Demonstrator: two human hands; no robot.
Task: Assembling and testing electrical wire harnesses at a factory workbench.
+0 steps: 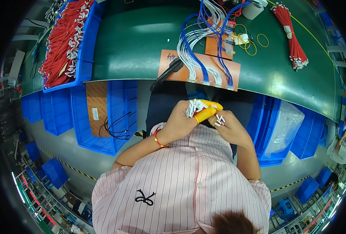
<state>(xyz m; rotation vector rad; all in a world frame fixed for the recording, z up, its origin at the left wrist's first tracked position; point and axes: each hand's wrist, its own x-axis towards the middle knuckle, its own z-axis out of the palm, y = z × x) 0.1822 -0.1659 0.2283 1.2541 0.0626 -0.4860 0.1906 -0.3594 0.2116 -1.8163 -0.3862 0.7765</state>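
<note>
My left hand (pixel 177 124), with yellow finger cots (pixel 205 114) on its thumb and a finger, is closed round a thick bundle of wires with white connectors (pixel 195 107). A little red wire shows between its fingers. Right against it, my right hand (pixel 234 130) is closed on a few wires with white connectors (pixel 220 120). Both hands meet in front of my striped shirt, below the table edge. The rest of the wires is hidden by the hands.
Ahead is a green table (pixel 141 43). On it lie an orange board (pixel 169 58) with white and blue wires (pixel 188 54), yellow rubber bands (pixel 262 40) and a tied bundle of red wires (pixel 289 33). A blue bin (pixel 89 50) holds many red wires. Blue crates (pixel 97 146) stand below.
</note>
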